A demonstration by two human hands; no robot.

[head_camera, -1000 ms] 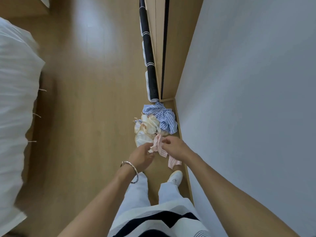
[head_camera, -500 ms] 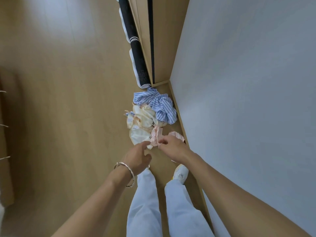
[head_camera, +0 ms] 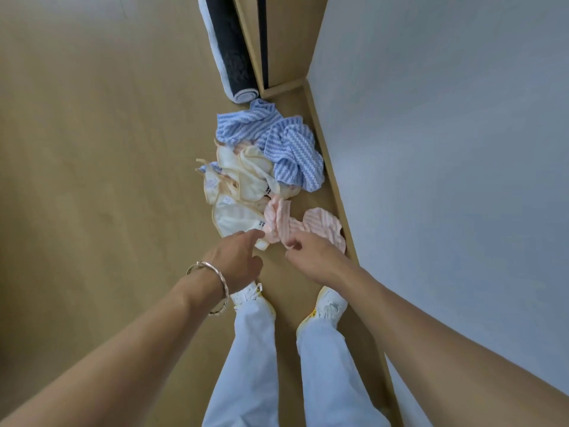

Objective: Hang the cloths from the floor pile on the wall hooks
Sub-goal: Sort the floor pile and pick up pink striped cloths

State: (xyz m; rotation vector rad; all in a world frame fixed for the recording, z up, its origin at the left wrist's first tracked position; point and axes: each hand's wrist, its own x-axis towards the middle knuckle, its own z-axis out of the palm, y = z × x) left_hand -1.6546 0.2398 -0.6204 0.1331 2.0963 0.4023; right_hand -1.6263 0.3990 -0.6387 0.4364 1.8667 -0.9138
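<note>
Cloth pile lay on floor beside wall. L hand loose, forefinger out, held nothing, tip at cream cloth. R hand, nearer wall, fingers curled at pink cloth edge; grip unclear.

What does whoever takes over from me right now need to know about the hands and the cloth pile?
Left hand: open, forefinger stretched to the near corner of the cream cloths.
Right hand: fingers curled at the near edge of the pink striped cloth; whether they pinch it is unclear.
Pile: blue striped cloth, cream and pink ones, all on the floor beside the wall.
Done: nothing is shown hung; no hooks are in view.
To do: lift each cloth and hang it.
</note>
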